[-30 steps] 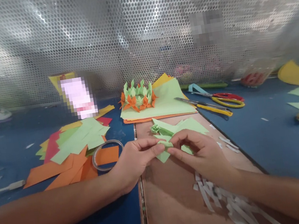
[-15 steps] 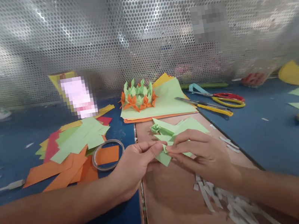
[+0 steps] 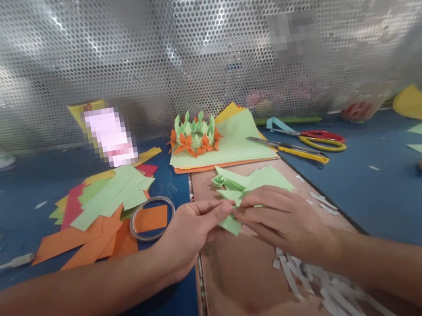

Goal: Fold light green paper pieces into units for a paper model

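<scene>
My left hand is closed in a pinch, thumb against the fingers, at the edge of a small piece of light green paper. My right hand is closed too, its fingertips meeting the left ones over that paper, which they mostly hide. A green paper point shows just below the fingertips; I cannot tell whether it is the held piece or lies on the board. Just behind the hands, folded green paper pieces lie on the brown board, with a small curled green bud at their left.
A ring of green and orange folded paper sits on stacked coloured sheets. A craft knife and scissors lie right of it. Left are a tape roll, orange strips and a blurred-out phone. White scraps lie near my right forearm.
My right fingers have curled further over the small green paper, which showed between the fingertips before and is now mostly covered. My left hand stays almost still.
</scene>
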`<action>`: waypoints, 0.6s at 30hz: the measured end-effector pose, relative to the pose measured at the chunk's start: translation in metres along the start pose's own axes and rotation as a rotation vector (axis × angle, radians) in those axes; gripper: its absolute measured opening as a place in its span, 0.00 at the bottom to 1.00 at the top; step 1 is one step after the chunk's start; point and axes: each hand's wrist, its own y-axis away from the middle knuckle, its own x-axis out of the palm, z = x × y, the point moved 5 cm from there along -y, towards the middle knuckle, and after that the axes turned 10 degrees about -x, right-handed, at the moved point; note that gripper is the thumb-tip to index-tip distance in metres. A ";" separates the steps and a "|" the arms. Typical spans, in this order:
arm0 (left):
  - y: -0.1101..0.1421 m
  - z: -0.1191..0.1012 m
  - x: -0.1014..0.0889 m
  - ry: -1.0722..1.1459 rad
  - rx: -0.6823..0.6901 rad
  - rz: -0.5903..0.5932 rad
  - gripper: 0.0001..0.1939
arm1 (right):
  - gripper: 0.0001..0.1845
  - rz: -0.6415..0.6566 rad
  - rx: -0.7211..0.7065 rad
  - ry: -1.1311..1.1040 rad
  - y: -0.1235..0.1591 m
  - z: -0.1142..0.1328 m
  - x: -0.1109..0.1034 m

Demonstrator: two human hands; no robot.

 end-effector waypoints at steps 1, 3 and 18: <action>0.000 0.000 0.000 -0.001 -0.001 0.000 0.14 | 0.10 -0.003 0.000 -0.001 0.001 0.000 0.000; 0.000 0.000 0.000 -0.004 -0.002 -0.003 0.15 | 0.09 -0.016 0.018 -0.010 0.002 -0.002 0.002; 0.001 0.001 0.003 0.012 -0.004 0.048 0.14 | 0.11 0.017 -0.044 0.079 0.000 0.002 -0.001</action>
